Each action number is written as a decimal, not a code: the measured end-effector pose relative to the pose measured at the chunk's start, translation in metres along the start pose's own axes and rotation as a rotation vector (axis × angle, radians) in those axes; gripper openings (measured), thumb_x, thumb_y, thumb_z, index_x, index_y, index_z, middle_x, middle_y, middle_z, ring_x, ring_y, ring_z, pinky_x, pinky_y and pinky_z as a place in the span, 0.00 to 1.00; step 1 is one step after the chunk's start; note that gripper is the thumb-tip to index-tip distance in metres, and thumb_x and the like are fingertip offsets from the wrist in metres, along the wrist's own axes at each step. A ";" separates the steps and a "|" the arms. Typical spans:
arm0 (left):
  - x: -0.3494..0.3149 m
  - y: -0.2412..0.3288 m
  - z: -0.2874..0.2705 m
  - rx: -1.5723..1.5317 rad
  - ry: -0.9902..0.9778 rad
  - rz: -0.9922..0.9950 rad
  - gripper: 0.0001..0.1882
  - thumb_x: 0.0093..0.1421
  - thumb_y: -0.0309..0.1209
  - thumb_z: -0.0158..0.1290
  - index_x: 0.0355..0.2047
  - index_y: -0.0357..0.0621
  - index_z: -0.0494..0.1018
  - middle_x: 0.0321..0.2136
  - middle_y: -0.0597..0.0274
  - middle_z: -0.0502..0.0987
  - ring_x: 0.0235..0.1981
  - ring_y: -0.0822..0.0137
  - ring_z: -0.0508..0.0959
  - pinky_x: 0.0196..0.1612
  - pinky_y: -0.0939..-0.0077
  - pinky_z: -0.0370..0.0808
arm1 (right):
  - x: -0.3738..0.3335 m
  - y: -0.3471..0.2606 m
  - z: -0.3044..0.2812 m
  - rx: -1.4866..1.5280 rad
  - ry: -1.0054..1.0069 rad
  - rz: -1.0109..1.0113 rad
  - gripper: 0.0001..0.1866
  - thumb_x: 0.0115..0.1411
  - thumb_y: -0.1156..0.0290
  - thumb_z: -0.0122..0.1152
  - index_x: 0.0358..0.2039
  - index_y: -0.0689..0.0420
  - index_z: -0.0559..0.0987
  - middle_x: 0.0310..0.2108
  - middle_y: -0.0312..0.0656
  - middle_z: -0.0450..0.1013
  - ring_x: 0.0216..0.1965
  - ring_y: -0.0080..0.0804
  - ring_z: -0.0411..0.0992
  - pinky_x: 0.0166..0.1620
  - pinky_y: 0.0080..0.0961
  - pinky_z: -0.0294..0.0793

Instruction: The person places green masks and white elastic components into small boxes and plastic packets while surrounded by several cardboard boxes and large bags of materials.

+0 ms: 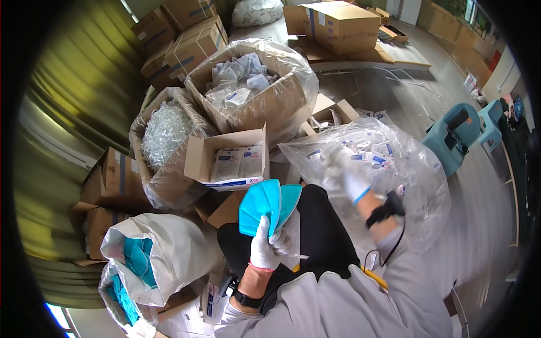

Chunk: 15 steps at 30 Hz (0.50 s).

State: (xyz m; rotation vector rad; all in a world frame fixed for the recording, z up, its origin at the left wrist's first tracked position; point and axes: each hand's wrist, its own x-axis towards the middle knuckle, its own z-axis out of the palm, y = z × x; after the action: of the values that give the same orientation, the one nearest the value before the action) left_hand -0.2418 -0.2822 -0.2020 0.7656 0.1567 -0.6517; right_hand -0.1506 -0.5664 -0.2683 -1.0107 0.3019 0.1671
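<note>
My left hand [264, 249], in a white glove, is closed around teal folded face masks [260, 207]. They fan apart a little above my lap, upright from the thumb and fingers. A bit of clear film [293, 234] shows beside that hand; whether I grip it too is unclear. My right hand [347, 173], also gloved, reaches over a big clear plastic bag [420, 191] filled with small white-and-blue packets [376, 153]. Motion smears its fingers, so I cannot see whether they hold anything. An open carton [198, 160] of flat packets [236, 162] stands just beyond the masks.
White sacks [180, 248] with more teal masks [140, 260] lean at the left. Behind are plastic-lined cartons, one with clear packets [239, 79], one with shredded clear film [165, 132]. Stacked boxes [194, 48] stand by the yellow-green curtain [73, 79]. A teal chair [454, 138] is at the right.
</note>
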 end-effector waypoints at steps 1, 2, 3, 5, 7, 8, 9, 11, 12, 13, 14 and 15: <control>0.008 -0.002 0.002 -0.155 -0.119 -0.039 0.31 0.67 0.59 0.41 0.13 0.55 0.59 0.08 0.73 0.54 0.09 0.74 0.53 0.16 0.76 0.49 | -0.031 0.005 0.038 0.160 -0.219 0.190 0.21 0.66 0.53 0.55 0.50 0.56 0.74 0.38 0.40 0.74 0.32 0.25 0.73 0.31 0.26 0.73; 0.013 -0.005 0.005 -0.297 -0.237 -0.073 0.30 0.66 0.60 0.42 0.15 0.55 0.62 0.08 0.73 0.55 0.09 0.74 0.54 0.16 0.76 0.50 | -0.044 0.024 0.060 0.068 -0.295 0.145 0.22 0.65 0.53 0.58 0.50 0.57 0.74 0.38 0.39 0.74 0.33 0.24 0.73 0.34 0.24 0.74; 0.016 -0.008 0.010 -0.443 -0.226 -0.149 0.30 0.66 0.61 0.41 0.14 0.55 0.62 0.08 0.72 0.56 0.08 0.73 0.54 0.16 0.76 0.50 | -0.058 0.042 0.082 -0.025 -0.363 0.091 0.24 0.64 0.52 0.60 0.51 0.58 0.74 0.39 0.38 0.75 0.35 0.23 0.73 0.37 0.22 0.74; 0.018 -0.011 0.022 -0.735 -0.098 -0.313 0.28 0.67 0.57 0.41 0.16 0.55 0.62 0.07 0.73 0.57 0.07 0.74 0.54 0.14 0.77 0.51 | -0.068 0.062 0.111 0.216 -0.446 0.138 0.23 0.63 0.54 0.61 0.51 0.57 0.73 0.41 0.36 0.75 0.38 0.23 0.74 0.42 0.23 0.75; 0.017 -0.032 0.005 -0.598 -0.371 -0.212 0.23 0.68 0.48 0.43 0.19 0.50 0.67 0.09 0.73 0.61 0.07 0.74 0.58 0.13 0.79 0.59 | -0.066 0.070 0.114 0.497 -0.516 0.223 0.21 0.62 0.62 0.64 0.51 0.58 0.74 0.43 0.36 0.76 0.40 0.24 0.76 0.44 0.23 0.77; 0.022 -0.032 -0.005 -0.708 -0.729 -0.329 0.20 0.67 0.48 0.45 0.32 0.45 0.75 0.17 0.67 0.72 0.17 0.67 0.70 0.26 0.72 0.73 | -0.057 0.069 0.108 0.500 -0.541 0.169 0.20 0.60 0.68 0.66 0.52 0.59 0.74 0.44 0.37 0.77 0.40 0.24 0.77 0.43 0.22 0.78; 0.014 -0.031 -0.009 -0.569 -0.452 -0.286 0.21 0.67 0.49 0.46 0.41 0.43 0.73 0.27 0.64 0.75 0.27 0.64 0.74 0.37 0.68 0.73 | -0.057 0.056 0.112 0.416 -0.450 0.133 0.20 0.60 0.67 0.66 0.52 0.59 0.74 0.41 0.37 0.77 0.37 0.24 0.76 0.41 0.20 0.77; 0.005 -0.025 -0.029 0.065 -0.059 -0.083 0.36 0.65 0.57 0.46 0.61 0.40 0.63 0.54 0.59 0.73 0.54 0.60 0.72 0.59 0.60 0.66 | -0.046 0.045 0.095 0.129 -0.354 0.081 0.19 0.60 0.70 0.65 0.51 0.61 0.74 0.37 0.35 0.78 0.35 0.23 0.77 0.40 0.20 0.77; 0.012 -0.022 -0.049 0.361 0.110 0.146 0.36 0.65 0.59 0.46 0.59 0.41 0.66 0.49 0.58 0.75 0.50 0.64 0.74 0.56 0.63 0.68 | -0.056 0.019 0.099 -0.015 -0.302 0.156 0.15 0.59 0.69 0.67 0.44 0.60 0.76 0.30 0.33 0.76 0.30 0.18 0.72 0.33 0.17 0.71; 0.007 -0.012 -0.064 0.431 0.054 0.199 0.36 0.65 0.58 0.47 0.60 0.41 0.64 0.51 0.57 0.74 0.52 0.66 0.73 0.56 0.64 0.68 | -0.053 0.018 0.096 -0.156 -0.253 0.036 0.14 0.58 0.69 0.68 0.41 0.60 0.77 0.30 0.32 0.75 0.29 0.17 0.70 0.33 0.17 0.71; 0.001 -0.004 -0.075 0.500 0.004 0.257 0.36 0.66 0.57 0.47 0.62 0.41 0.63 0.53 0.55 0.73 0.54 0.67 0.72 0.57 0.65 0.67 | -0.049 0.020 0.096 -0.297 -0.211 -0.081 0.12 0.57 0.69 0.69 0.39 0.59 0.77 0.29 0.32 0.75 0.29 0.16 0.69 0.33 0.17 0.71; -0.002 0.008 -0.055 0.363 0.018 0.293 0.26 0.66 0.47 0.53 0.55 0.39 0.70 0.48 0.58 0.76 0.48 0.71 0.75 0.51 0.71 0.71 | -0.050 0.019 0.101 -0.364 -0.215 -0.066 0.12 0.57 0.68 0.69 0.38 0.59 0.77 0.30 0.32 0.75 0.29 0.15 0.69 0.33 0.16 0.71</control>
State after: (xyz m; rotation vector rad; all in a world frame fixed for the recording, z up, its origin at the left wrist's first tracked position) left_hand -0.2332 -0.2386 -0.2361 1.1198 -0.0606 -0.3972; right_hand -0.1858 -0.4705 -0.2171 -1.3494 0.0406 0.2751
